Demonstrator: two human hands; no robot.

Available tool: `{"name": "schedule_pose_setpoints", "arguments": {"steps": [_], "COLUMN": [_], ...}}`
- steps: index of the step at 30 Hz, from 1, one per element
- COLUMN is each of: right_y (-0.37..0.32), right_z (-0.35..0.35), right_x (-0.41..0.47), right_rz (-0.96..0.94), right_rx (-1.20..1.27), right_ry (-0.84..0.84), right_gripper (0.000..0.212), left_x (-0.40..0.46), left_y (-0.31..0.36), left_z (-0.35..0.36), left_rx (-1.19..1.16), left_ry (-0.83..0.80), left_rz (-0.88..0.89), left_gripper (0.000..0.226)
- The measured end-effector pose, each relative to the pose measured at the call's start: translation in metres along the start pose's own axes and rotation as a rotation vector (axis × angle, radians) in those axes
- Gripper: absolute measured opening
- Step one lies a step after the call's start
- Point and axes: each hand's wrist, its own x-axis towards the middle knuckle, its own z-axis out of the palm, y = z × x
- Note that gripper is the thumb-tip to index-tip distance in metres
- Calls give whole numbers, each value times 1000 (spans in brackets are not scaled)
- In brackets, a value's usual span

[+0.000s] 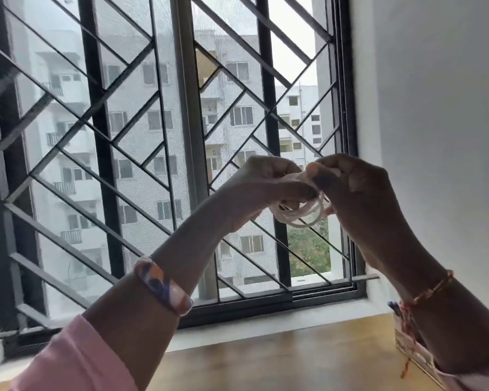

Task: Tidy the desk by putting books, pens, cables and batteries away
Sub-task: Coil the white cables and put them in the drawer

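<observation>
A thin white cable (302, 214) hangs in several small loops between my two hands, raised in front of the window. My left hand (266, 184) pinches the coil from the left. My right hand (356, 190) closes on the cable's upper end from the right, and its fingers hide part of the coil. Both hands are well above the wooden desk (280, 359).
A barred window (158, 153) with a mesh screen fills the view ahead, with a white sill (266, 325) below it. A white wall (435, 122) stands on the right. Some printed object (407, 345) lies at the desk's right edge, partly behind my right wrist.
</observation>
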Motion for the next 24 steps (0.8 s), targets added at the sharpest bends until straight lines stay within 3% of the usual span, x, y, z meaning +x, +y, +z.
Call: {"name": "schedule_pose_setpoints", "arguments": {"steps": [6,12,14,19,21,24], "right_y": [6,5,8,11,11,10], "right_z": [3,5,6,11,13,16], "right_x": [-2,-6,-5,-3,-2,-2], "right_rz": [103,329,395,538,560,514], "right_rx": [35,338,403,526,520,538], "right_ry": [136,115,96,20,-20,-85], "right_gripper": [19,28,32,29,30,39], "left_x": [-6,-7,-6,-10,-11,-13], "left_y": [6,5,-1,-9,-9,-8], "left_z": [19,15,11,21,24,26], "left_rx": [217,507,705,745,822,966], "left_ry": [-29,-98,33,345,375,413], "left_rz": [36,91,213,518,526,360], "left_gripper": [19,22,27,43,34,32]}}
